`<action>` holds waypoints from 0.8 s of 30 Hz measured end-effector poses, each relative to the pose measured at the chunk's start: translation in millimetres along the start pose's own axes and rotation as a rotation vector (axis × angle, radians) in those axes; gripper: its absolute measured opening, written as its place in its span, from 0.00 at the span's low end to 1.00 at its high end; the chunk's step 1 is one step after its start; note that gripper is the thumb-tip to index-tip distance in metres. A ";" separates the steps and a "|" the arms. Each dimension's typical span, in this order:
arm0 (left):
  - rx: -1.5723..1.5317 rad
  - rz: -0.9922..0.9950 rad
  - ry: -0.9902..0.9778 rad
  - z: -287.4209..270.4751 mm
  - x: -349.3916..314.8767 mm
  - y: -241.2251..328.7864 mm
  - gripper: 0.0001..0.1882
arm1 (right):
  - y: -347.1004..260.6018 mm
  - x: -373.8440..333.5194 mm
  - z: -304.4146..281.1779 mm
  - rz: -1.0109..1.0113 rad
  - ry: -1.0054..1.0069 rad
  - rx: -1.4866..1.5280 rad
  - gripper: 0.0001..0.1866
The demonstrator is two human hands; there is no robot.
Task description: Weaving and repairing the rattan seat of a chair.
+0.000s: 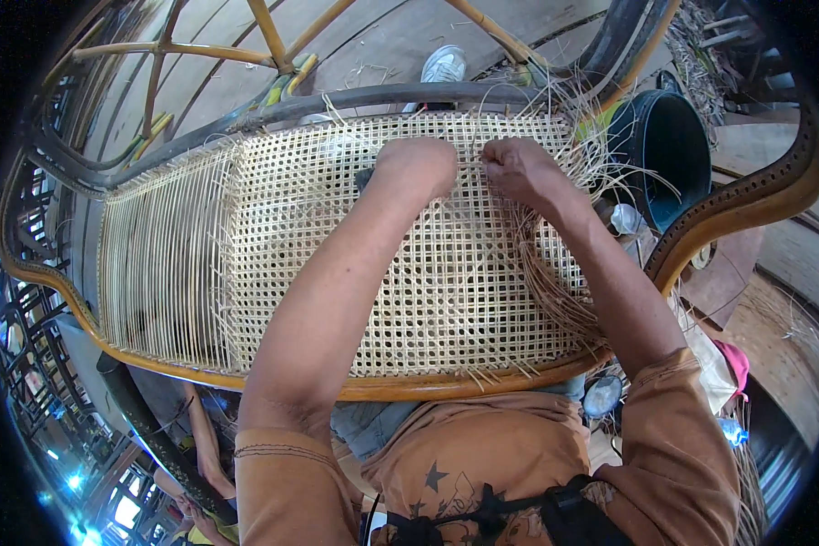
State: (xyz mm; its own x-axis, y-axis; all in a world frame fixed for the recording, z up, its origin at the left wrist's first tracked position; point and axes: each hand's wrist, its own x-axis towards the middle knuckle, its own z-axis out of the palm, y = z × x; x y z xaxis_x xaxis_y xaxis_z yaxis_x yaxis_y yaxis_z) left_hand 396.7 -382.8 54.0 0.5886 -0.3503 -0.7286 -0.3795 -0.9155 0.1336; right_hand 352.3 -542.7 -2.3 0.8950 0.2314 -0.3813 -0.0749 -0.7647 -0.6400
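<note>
hands: 2 — left hand [419, 166] on cane panel [273, 227] | right hand [516, 166] pinching strand [482, 136]

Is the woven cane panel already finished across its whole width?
No: the left part of the woven cane panel has only parallel strands, while the cross-woven grid fills the rest.

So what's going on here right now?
A person is weaving cane strands into a woven cane panel set in a curved wooden frame. The left hand presses on the mesh near the far edge, and the right hand pinches loose cane strands beside it. The left part holds only parallel strands, not yet crossed. A dark bucket stands at right.
</note>
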 end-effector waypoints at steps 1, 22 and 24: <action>0.005 0.013 -0.025 -2.3 1.4 -0.6 0.14 | -5.0 0.2 -5.6 0.024 -0.060 -0.019 0.12; -0.013 -0.141 -0.048 -10.5 5.0 -1.4 0.16 | -22.4 -2.3 3.4 -0.464 0.197 -0.485 0.09; 0.012 -0.158 0.035 -10.8 -9.4 -10.1 0.16 | -26.7 1.2 3.2 -0.482 0.181 -0.508 0.10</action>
State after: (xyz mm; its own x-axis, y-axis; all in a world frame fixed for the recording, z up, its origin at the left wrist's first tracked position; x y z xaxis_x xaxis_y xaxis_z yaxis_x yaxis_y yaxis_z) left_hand 402.7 -372.4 66.8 0.6659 -0.2084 -0.7163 -0.2882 -0.9575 0.0106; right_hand 354.0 -520.0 12.2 0.8392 0.5437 0.0098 0.5206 -0.7981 -0.3032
